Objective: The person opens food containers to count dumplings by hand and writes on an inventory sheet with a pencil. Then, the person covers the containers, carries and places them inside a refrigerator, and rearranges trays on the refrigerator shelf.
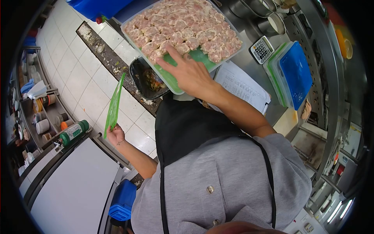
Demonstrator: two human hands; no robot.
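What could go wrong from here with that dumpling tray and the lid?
1. The tray of dumplings seems to jut past the steel counter, steadied by one hand; it might tip toward the bin below.
2. The green lid is pinched at its end by the other hand over the floor; it may slip and get dirty.
3. Fingers touch the front dumplings and could squash them.

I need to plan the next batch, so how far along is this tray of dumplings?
Done: the green tray is nearly full of dumplings. In hand: the right hand rests at a bare patch at its near edge, and the left hand holds a thin green lid off to the side. Left, probably: filling that patch and putting the lid on.
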